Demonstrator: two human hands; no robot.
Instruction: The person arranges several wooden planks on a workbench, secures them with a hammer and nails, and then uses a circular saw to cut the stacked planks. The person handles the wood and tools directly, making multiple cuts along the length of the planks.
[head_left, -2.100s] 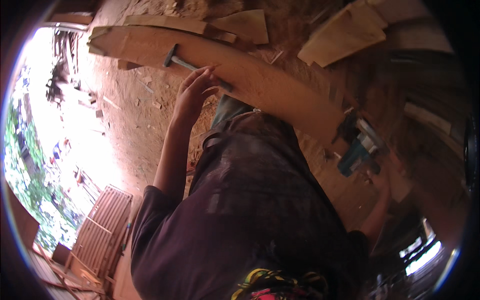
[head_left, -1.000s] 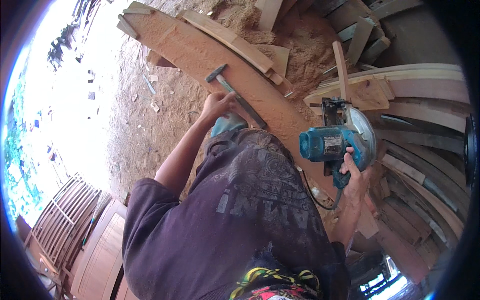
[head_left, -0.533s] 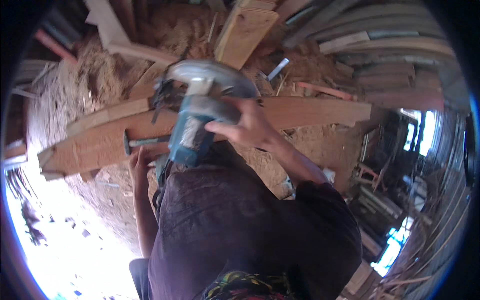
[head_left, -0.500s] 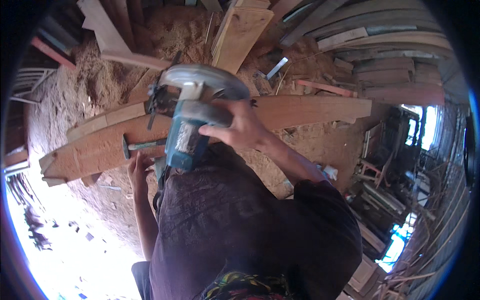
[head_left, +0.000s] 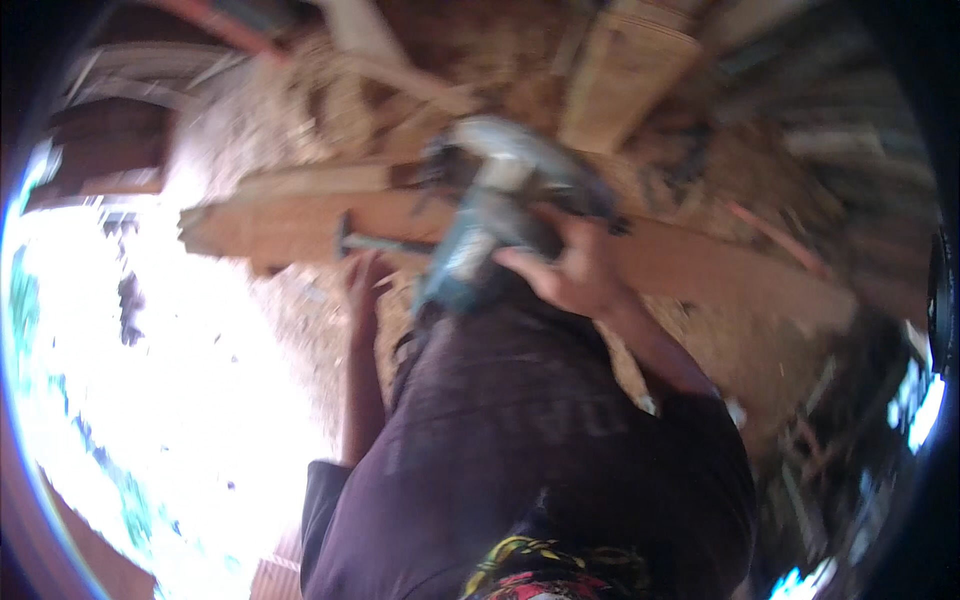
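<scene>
A teal-bodied circular saw (head_left: 460, 258) with a grey guard is in my right hand (head_left: 580, 268); the fingers are closed round its dark handle. The saw is over the long reddish-brown plank (head_left: 710, 265) that runs across in front of me. On the plank's left part lies a hammer (head_left: 388, 243), its dark head to the left and the end of its green handle hidden behind the saw. My left hand (head_left: 366, 285) is at the plank's near edge, just below the hammer head. Its fingers look apart with nothing visible in them, though motion blurs them.
A paler board (head_left: 310, 180) lies along the plank's far side. Beyond it, a stack of boards (head_left: 630, 75) stands over sawdust-covered ground. A reddish strip of wood (head_left: 780, 238) lies at the right. Bright daylight washes out the left side.
The whole view has swung, so plank, saw and hands appear farther right and the picture is blurrier. My right hand keeps hold of the saw; my left hand stays beside the hammer head.
</scene>
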